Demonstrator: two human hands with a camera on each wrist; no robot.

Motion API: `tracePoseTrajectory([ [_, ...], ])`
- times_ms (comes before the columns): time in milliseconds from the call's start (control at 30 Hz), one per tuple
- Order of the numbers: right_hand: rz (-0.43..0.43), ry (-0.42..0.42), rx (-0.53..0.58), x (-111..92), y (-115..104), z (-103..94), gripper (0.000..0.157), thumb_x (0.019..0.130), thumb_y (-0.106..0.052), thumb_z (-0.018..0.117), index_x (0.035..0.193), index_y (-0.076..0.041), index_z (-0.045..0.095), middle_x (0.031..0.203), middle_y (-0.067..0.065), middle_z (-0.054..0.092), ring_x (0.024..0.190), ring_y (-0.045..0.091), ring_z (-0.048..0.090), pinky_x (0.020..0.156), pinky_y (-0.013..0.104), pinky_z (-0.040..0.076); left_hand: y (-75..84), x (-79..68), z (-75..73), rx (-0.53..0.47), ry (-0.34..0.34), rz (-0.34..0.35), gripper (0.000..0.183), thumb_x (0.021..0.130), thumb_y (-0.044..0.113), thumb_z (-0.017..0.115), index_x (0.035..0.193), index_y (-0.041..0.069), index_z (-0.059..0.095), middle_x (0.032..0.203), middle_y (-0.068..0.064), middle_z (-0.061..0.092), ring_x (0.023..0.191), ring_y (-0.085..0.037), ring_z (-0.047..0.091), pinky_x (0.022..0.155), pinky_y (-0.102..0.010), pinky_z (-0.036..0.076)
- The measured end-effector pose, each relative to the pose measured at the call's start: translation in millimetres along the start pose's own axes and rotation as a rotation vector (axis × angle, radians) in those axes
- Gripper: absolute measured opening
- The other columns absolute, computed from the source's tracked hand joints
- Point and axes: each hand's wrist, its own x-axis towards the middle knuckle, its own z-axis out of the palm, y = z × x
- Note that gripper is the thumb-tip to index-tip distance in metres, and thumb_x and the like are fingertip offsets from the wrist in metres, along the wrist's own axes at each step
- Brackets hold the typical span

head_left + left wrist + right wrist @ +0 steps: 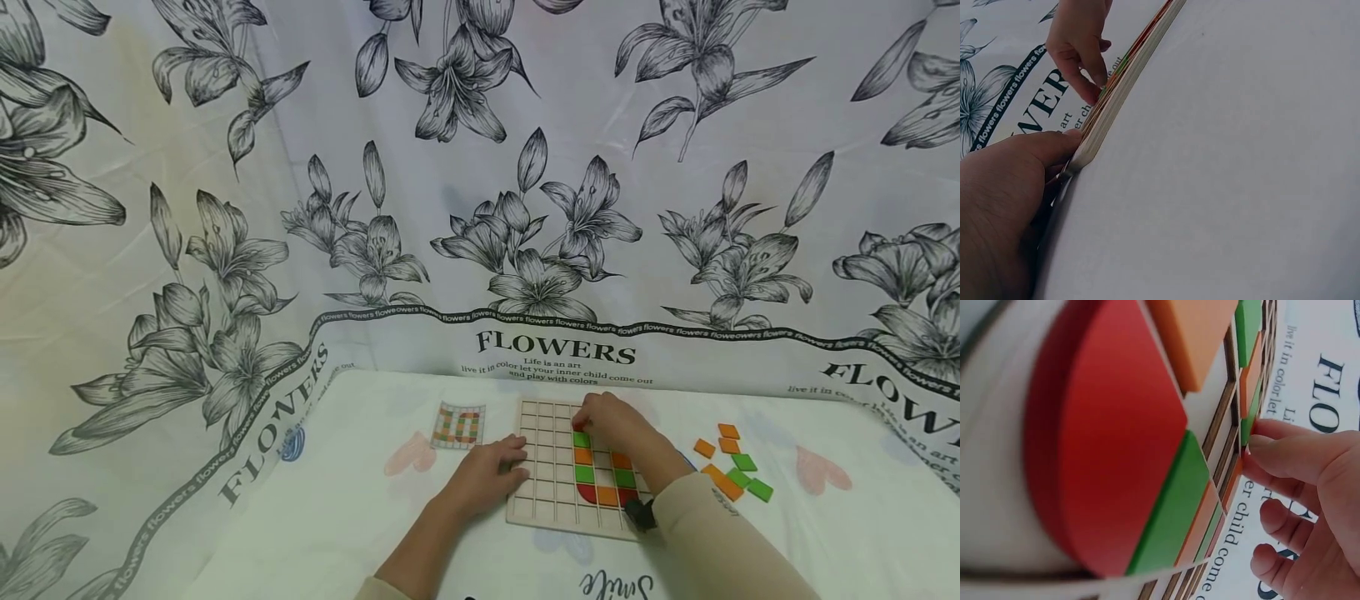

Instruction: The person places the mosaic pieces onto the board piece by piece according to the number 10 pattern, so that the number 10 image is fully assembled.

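A wooden grid board (546, 502) holds a ring of red, green and orange tiles on its right part. At the ring's upper left corner, my right hand (617, 423) pinches a red tile (578, 424) between thumb and fingertips, right at the board's surface. Its other fingers curl loosely in the right wrist view. My left hand (483, 477) rests at the board's left edge, thumb and fingers apart and touching the rim; the left wrist view has its thumb (1063, 145) at the edge. Close to the right wrist camera lie a red rounded tile (1116, 437) and a green tile (1172, 500).
A pattern card (458, 426) with a coloured grid lies left of the board. To the right are several loose orange tiles (703, 448) and green tiles (760, 489). A white cloth with printed flowers covers the table and hangs behind it.
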Motion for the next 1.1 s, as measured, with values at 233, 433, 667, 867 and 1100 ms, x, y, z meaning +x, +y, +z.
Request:
tracePoseTrajectory([
  [233,0.059,0.017,0.138,-8.7,16.2,-12.1,0.030,0.094,-0.014,0.064,0.124,-0.013,0.069,0.114,0.006,0.067,0.109,0.027,0.061,0.096,0.051,0.051,-0.6,-0.1,0.0,-0.006,-0.004,-0.009,0.037,0.092,0.033,0.068,0.125,0.015,0.068,0.145,0.009,0.053,0.139,-0.015,0.044,0.117,-0.044,0.035],
  [433,0.129,0.044,0.202,-32.8,61.9,-37.6,0.032,0.095,-0.015,0.063,0.125,-0.003,0.065,0.113,0.016,0.066,0.100,0.032,0.062,0.081,0.049,0.056,-1.3,1.2,-1.2,-0.002,0.001,-0.001,0.037,0.092,0.033,0.068,0.125,0.015,0.068,0.144,0.009,0.054,0.139,-0.016,0.045,0.116,-0.045,0.036],
  [667,0.320,0.061,0.277,-70.3,136.8,-53.8,0.043,0.096,-0.022,0.059,0.129,0.006,0.056,0.118,0.032,0.059,0.097,0.039,0.061,0.081,0.051,0.055,-3.7,3.3,-1.6,0.004,0.023,-0.009,0.038,0.093,0.032,0.067,0.126,0.014,0.068,0.144,0.010,0.054,0.139,-0.015,0.045,0.116,-0.044,0.036],
  [867,0.553,0.007,0.386,-97.5,174.2,-50.1,0.065,0.096,-0.042,0.057,0.134,0.009,0.045,0.129,0.038,0.046,0.109,0.047,0.051,0.092,0.060,0.047,0.0,5.1,1.5,-0.017,0.006,-0.010,0.038,0.093,0.031,0.067,0.126,0.012,0.068,0.144,0.007,0.054,0.139,-0.015,0.045,0.116,-0.044,0.035],
  [1100,0.658,-0.009,0.414,-99.9,167.1,-40.7,0.069,0.093,-0.050,0.058,0.119,0.013,0.047,0.105,0.028,0.054,0.092,0.036,0.049,0.076,0.041,0.050,2.0,2.1,-0.3,-0.025,0.013,-0.002,0.036,0.093,0.031,0.067,0.124,0.012,0.068,0.143,0.008,0.055,0.139,-0.015,0.045,0.116,-0.044,0.037],
])
